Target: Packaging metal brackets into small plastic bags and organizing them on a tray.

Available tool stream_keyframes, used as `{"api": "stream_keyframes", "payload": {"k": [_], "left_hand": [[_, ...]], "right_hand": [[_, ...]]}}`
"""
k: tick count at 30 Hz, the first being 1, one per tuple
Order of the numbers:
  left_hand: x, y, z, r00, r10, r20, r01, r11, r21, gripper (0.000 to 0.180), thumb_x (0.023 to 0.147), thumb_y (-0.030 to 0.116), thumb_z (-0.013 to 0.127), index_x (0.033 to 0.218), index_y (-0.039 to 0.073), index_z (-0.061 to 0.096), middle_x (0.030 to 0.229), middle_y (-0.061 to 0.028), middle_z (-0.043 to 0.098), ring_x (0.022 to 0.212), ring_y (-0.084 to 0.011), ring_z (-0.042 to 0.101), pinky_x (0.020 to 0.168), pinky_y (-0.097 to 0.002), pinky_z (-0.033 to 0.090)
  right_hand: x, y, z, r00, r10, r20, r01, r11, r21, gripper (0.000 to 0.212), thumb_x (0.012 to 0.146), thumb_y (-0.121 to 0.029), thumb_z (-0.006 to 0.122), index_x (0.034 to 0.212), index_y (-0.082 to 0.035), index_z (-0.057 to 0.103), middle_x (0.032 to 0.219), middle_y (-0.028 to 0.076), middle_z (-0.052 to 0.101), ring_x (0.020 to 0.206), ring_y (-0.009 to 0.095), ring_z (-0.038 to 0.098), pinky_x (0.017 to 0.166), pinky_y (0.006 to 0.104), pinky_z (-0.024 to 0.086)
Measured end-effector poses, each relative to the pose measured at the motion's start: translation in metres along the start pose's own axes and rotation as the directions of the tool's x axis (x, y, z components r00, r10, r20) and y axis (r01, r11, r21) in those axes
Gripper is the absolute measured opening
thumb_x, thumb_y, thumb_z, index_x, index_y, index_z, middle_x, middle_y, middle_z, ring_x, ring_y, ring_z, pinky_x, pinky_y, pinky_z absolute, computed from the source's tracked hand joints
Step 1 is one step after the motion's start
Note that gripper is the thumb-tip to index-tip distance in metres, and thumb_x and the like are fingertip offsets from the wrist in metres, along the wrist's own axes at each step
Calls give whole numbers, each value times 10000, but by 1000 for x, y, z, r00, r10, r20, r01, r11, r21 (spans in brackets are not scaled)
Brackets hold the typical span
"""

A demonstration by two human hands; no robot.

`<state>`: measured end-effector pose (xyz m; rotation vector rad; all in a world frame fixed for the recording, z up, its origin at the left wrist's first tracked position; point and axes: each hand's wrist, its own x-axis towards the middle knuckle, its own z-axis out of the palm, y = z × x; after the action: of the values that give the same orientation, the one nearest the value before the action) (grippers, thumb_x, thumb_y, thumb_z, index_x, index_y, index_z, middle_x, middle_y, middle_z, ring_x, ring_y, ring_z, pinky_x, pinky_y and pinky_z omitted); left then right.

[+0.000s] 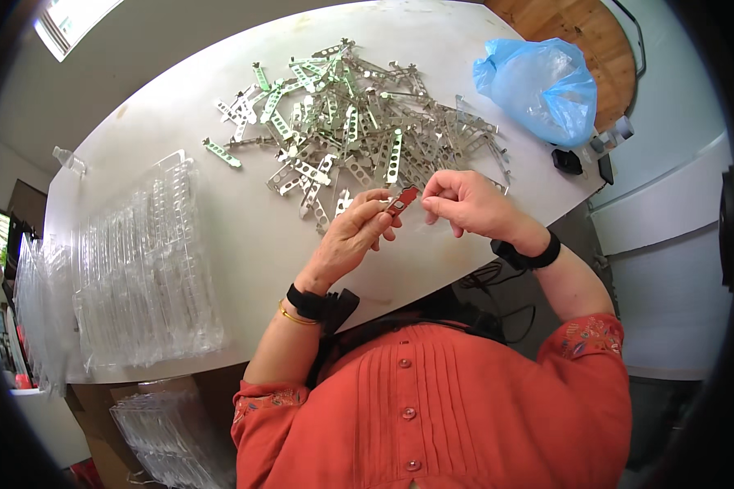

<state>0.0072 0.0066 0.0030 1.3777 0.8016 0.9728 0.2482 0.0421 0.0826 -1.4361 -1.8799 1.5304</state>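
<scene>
My left hand (352, 235) pinches a slim metal bracket (401, 200) with punched holes, its surface reflecting red. Just right of the bracket's tip is my right hand (470, 204), its fingers curled and the thumb pressed to the index finger. Whatever lies in that pinch, if anything, is too small to make out. Beyond both hands spreads a loose heap of similar perforated metal brackets (352, 126), some tinted green by reflection or film.
Clear plastic trays (151, 269) are stacked on the table's left side, with more trays (171, 432) below the edge. A blue plastic bag (538, 90) sits at the far right beside a small black object (567, 161). A small clear bottle (69, 160) stands far left. Cables (497, 285) hang near the table's front edge.
</scene>
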Motion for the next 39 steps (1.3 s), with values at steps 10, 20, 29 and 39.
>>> {"api": "stream_keyframes", "payload": {"k": [10, 20, 29, 39], "left_hand": [[1, -17, -9, 992, 13, -122, -29, 991, -130, 246, 1060, 248, 532, 1066, 39, 661, 939, 16, 637, 718, -71, 554, 664, -226, 449], [2, -14, -14, 954, -38, -298, -16, 984, -176, 272, 1059, 263, 536, 1041, 33, 681, 828, -2, 635, 658, -64, 513, 622, -211, 380], [4, -19, -13, 938, -45, -344, -25, 980, -198, 293, 1063, 278, 532, 1032, 30, 685, 714, 37, 557, 652, -62, 522, 621, -211, 394], [4, -17, -13, 939, -26, -343, -27, 988, -149, 284, 1064, 251, 527, 1020, 20, 686, 710, 17, 577, 632, -67, 517, 600, -208, 370]], "right_hand": [[-8, 5, -2, 998, -44, 54, 51, 988, -143, 228, 907, -228, 707, 999, -26, 656, 821, 27, 686, 689, 67, 589, 595, 239, 473], [-17, 33, -37, 990, -103, -99, 101, 994, -30, 158, 944, -203, 689, 940, -45, 676, 877, -4, 692, 781, 69, 595, 697, 245, 477], [-25, 32, -33, 994, -22, -107, 65, 906, 419, 215, 960, -242, 704, 1038, -54, 633, 962, 33, 709, 823, 88, 641, 719, 255, 529], [-24, 44, -35, 981, -89, -174, 151, 910, 386, 145, 952, -155, 704, 1004, -37, 637, 840, 3, 645, 720, 82, 606, 669, 248, 520]]}}
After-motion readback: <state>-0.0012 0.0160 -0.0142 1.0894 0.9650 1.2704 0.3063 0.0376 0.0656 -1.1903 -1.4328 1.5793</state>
